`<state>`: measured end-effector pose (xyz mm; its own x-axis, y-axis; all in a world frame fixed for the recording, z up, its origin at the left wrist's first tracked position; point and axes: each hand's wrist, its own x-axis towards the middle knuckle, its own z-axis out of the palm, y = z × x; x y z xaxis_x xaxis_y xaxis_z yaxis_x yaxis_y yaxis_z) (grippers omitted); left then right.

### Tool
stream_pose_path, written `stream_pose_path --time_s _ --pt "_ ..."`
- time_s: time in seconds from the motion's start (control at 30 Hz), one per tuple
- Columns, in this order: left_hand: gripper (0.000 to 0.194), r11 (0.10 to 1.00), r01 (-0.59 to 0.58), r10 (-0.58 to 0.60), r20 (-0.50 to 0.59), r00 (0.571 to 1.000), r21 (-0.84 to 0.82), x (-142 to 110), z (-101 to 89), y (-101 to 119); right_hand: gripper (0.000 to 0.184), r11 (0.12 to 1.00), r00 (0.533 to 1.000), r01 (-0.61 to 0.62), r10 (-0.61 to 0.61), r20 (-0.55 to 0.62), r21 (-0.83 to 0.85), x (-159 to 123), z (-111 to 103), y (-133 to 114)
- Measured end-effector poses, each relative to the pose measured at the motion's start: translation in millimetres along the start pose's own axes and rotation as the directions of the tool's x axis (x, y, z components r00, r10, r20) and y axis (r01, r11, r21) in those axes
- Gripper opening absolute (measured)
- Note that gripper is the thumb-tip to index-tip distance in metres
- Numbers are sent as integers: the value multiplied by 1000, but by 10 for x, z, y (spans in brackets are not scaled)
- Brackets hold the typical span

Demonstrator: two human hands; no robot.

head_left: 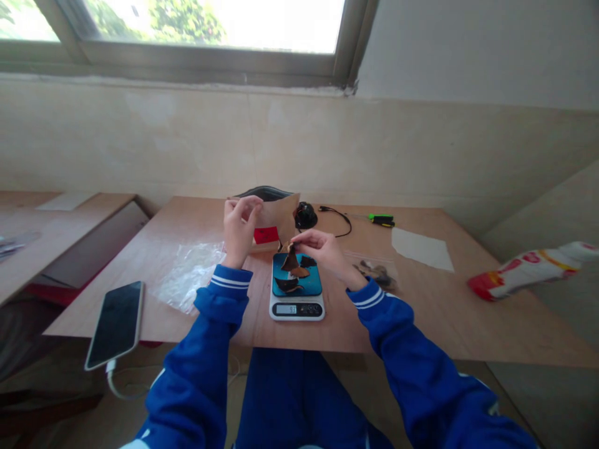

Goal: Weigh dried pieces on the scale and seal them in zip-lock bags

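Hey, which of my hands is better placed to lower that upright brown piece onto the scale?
Probably your right hand: it appears to pinch the upright brown piece over the scale. Your left hand is raised off to the side, by the paper bag.

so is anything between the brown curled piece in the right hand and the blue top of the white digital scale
Yes: other brown, curled pieces lie on the blue top, under or beside the held piece; contact is unclear. Nothing else visible stands between. The left hand is off to the side.
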<state>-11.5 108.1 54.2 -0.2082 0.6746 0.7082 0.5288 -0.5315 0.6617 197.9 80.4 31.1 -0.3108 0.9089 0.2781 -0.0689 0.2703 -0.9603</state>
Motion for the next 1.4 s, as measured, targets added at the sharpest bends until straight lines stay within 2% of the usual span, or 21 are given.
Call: stream_pose_path --time_s 0.17,0.3,0.43,0.57,0.73,0.87,1.03,1.13,1.27,1.4 --pt "18 1000 -9 9 55 998 3 102 -11 -66 25 995 989 -102 104 -103 20 142 87 546" --pt "20 1000 -5 5 67 998 -5 29 -28 -71 18 993 990 -116 115 -87 -7 194 123 692" --pt "22 1000 2 -1 86 996 -13 -5 -35 -64 19 994 992 -105 104 -73 -13 171 86 626" --pt "25 1000 11 -8 113 994 -20 -15 -78 -41 24 989 984 -148 149 -100 14 68 -108 471" --pt "29 999 33 -30 149 988 -21 -63 -131 -7 21 971 968 -234 228 -108 -43 -245 -431 363" --pt "31 998 49 -44 143 989 -31 -104 -120 7 14 946 958 -279 263 -113 -168 -491 -514 419" --pt "34 997 71 -67 147 987 -26 -136 -120 29 15 907 980 -197 181 -78 -371 -591 -489 443" --pt "35 997 75 -71 125 990 -30 -153 -154 33 16 888 988 -140 94 -125 -438 -588 -555 412" --pt "35 992 117 -115 69 991 -36 -221 -213 46 20 910 962 -127 17 -272 -395 -628 -694 423" --pt "32 977 205 -201 71 977 -63 -426 -275 75 26 933 953 -150 48 -300 -326 -745 -733 455"
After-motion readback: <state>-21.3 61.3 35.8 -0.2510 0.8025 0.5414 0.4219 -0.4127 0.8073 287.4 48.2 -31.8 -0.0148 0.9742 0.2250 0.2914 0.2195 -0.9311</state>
